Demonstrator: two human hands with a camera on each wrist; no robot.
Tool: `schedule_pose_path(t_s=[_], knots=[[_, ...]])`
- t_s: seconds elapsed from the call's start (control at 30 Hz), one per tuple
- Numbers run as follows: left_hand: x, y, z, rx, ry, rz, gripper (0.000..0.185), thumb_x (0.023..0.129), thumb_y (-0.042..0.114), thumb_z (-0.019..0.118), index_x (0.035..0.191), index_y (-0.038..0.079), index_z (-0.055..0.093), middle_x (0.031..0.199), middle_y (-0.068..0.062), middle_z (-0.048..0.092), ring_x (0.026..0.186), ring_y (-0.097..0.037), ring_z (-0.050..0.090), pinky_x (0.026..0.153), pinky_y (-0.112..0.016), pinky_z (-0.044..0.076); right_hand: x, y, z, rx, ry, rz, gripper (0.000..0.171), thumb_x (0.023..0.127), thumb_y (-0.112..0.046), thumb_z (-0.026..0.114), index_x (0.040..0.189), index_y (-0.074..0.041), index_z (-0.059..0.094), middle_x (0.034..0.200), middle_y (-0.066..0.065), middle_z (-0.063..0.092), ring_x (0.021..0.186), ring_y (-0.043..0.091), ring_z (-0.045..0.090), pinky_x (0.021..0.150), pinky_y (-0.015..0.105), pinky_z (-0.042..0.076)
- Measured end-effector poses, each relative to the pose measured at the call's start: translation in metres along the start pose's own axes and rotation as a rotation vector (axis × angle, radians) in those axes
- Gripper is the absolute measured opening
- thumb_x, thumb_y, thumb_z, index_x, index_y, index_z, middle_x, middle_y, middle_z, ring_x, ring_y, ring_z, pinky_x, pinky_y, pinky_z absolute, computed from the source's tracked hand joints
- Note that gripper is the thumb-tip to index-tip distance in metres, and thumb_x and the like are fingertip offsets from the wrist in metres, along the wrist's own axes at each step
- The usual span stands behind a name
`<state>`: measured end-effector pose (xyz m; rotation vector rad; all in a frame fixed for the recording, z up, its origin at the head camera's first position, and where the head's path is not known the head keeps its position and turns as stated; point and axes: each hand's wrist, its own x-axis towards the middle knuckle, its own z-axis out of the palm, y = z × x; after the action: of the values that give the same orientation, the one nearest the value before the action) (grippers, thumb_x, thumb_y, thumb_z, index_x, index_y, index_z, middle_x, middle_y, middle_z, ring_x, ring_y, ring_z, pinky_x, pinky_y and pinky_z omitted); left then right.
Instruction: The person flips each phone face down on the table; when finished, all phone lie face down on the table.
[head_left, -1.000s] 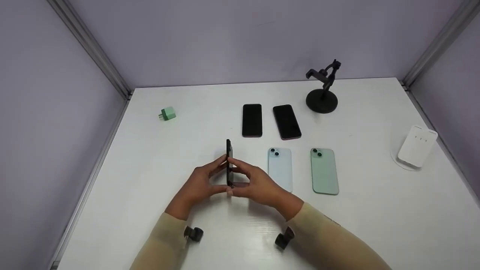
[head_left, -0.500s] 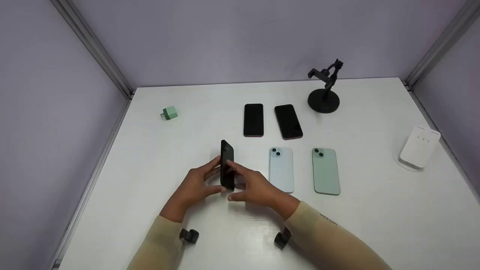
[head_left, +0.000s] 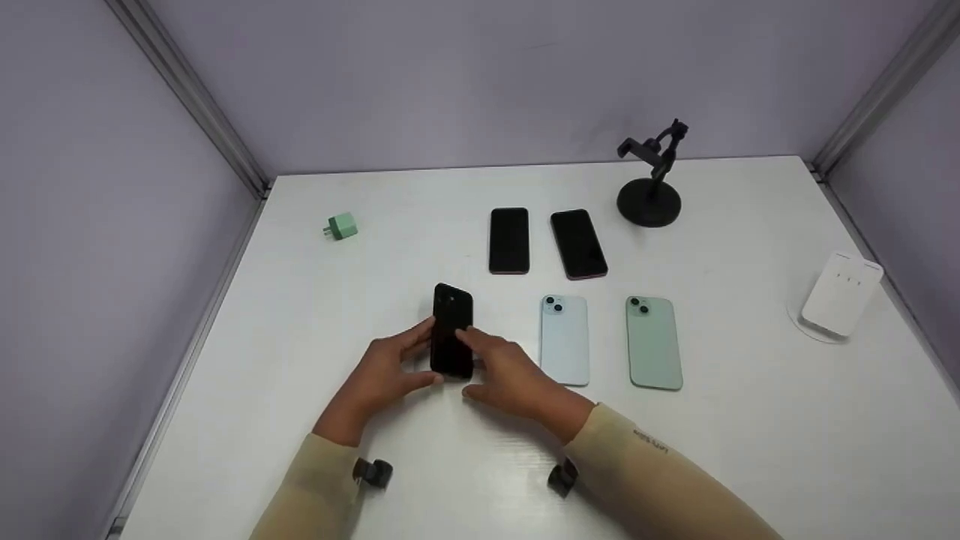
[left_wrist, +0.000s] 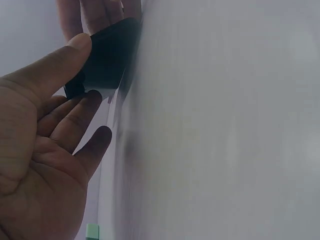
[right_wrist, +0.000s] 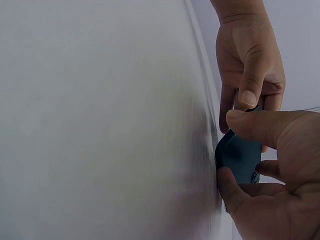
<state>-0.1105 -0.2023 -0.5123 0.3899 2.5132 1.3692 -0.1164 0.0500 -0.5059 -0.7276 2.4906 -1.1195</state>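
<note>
A black smartphone [head_left: 451, 319] is tilted over the white table, its camera side facing up toward the head view. My left hand [head_left: 382, 373] holds its left edge, with the thumb by the lower corner and the fingers farther up. From the other side my right hand [head_left: 511, 373] holds it, index finger on the back and thumb near the bottom edge. In the left wrist view the left thumb lies along the dark phone [left_wrist: 107, 62]. The right wrist view has right-hand fingers at the phone's [right_wrist: 242, 155] edge, close over the tabletop. Part of the phone is behind fingers.
Right of the hands lie a light blue phone [head_left: 565, 345] and a green phone [head_left: 655, 349]. Two black-screened phones [head_left: 509, 241] lie behind. A black phone stand [head_left: 649, 201] is farther back, a green charger plug [head_left: 343, 226] far left, a white box-shaped device [head_left: 841, 296] far right.
The black phone has turned from edge-on to showing its back, tipping toward the left. Both hands still hold it; the right thumb has moved off its lower corner.
</note>
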Motion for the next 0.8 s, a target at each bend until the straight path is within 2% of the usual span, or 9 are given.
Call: schedule_pose_path(t_s=[0.23, 0.4, 0.57, 0.8], knots=[[0.0021, 0.0017, 0.0038, 0.060, 0.026, -0.063, 0.092, 0.092, 0.010, 0.089, 0.169, 0.020, 0.041, 0.160, -0.004, 0.059, 0.150, -0.019, 0.056, 0.124, -0.045, 0.045, 0.0028, 0.0000, 0.0026, -0.115, 0.001, 0.018, 0.078, 0.095, -0.009, 0.083, 0.163, 0.000, 0.047, 0.172, 0.023, 0.041, 0.157, 0.040, 0.045, 0.126, 0.050, 0.044], [0.0014, 0.0036, 0.0040, 0.127, 0.040, -0.077, 0.089, 0.091, 0.012, 0.091, 0.167, 0.018, 0.045, 0.156, -0.006, 0.063, 0.153, -0.024, 0.053, 0.125, -0.047, 0.045, 0.0039, 0.0034, 0.0042, -0.157, 0.019, 0.002, 0.071, 0.096, -0.008, 0.080, 0.160, 0.003, 0.051, 0.171, 0.024, 0.043, 0.156, 0.042, 0.046, 0.124, 0.050, 0.045], [0.0013, 0.0043, 0.0039, 0.241, 0.055, -0.102, 0.086, 0.089, 0.019, 0.093, 0.164, 0.017, 0.052, 0.156, -0.011, 0.064, 0.152, -0.035, 0.054, 0.125, -0.053, 0.044, 0.0034, 0.0070, 0.0050, -0.151, 0.037, -0.012, 0.068, 0.094, -0.004, 0.075, 0.158, 0.003, 0.053, 0.171, 0.021, 0.043, 0.157, 0.042, 0.045, 0.124, 0.051, 0.046], [0.0024, 0.0048, 0.0050, 0.378, 0.046, -0.152, 0.080, 0.089, 0.026, 0.093, 0.161, 0.016, 0.057, 0.152, -0.021, 0.066, 0.149, -0.051, 0.052, 0.122, -0.061, 0.044, 0.0018, 0.0078, 0.0054, -0.080, 0.027, 0.017, 0.069, 0.095, -0.008, 0.078, 0.159, 0.002, 0.053, 0.174, 0.018, 0.040, 0.160, 0.039, 0.041, 0.127, 0.050, 0.042]])
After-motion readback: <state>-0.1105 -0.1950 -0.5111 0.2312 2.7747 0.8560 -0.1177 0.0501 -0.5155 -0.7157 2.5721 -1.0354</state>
